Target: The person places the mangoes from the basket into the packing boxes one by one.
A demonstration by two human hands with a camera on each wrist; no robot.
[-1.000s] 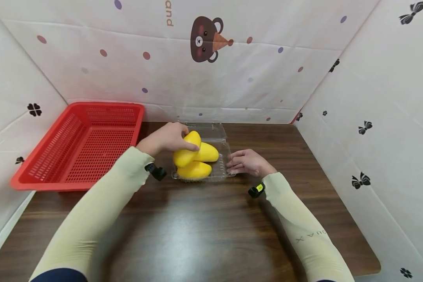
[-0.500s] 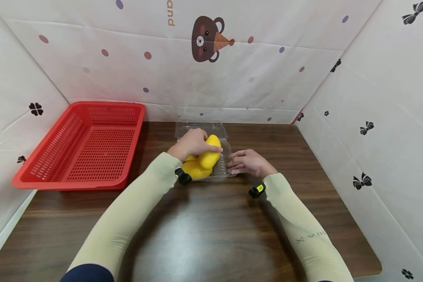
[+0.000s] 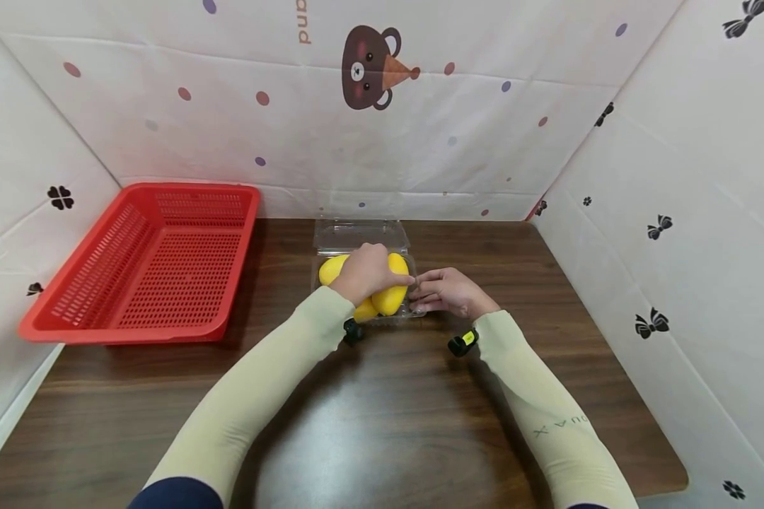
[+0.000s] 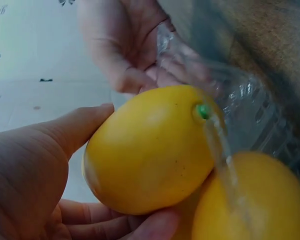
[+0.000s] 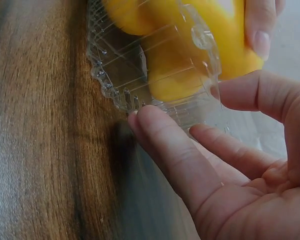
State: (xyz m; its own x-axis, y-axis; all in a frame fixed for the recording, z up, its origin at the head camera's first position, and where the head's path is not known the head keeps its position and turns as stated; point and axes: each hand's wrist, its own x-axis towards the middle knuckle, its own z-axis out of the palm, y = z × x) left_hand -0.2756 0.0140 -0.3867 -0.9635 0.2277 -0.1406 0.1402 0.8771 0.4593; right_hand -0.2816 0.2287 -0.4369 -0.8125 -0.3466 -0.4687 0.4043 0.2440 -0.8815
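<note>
In the head view, my left hand (image 3: 367,272) grips a yellow mango (image 3: 392,286) at the right side of an open clear plastic clamshell box (image 3: 414,267). The left wrist view shows this mango (image 4: 150,145) between thumb and fingers, its small green stem end facing the camera. Another mango (image 4: 255,200) lies right beside it, inside the box. A further mango (image 3: 332,268) shows at the box's left, partly hidden by my left hand. My right hand (image 3: 448,293) holds the box's right side, thumb at the rim and fingertips against the ribbed outer wall (image 5: 125,95).
A red perforated plastic basket (image 3: 191,261) stands at the left of the brown wooden table (image 3: 369,417). The box's clear lid (image 3: 361,235) lies folded back toward the patterned wall sheet (image 3: 305,141). Another sheet (image 3: 694,233) borders the right side.
My left hand has carried the mango rightward from above the box's left side and lowered it at the right side. My right hand has stayed at the box.
</note>
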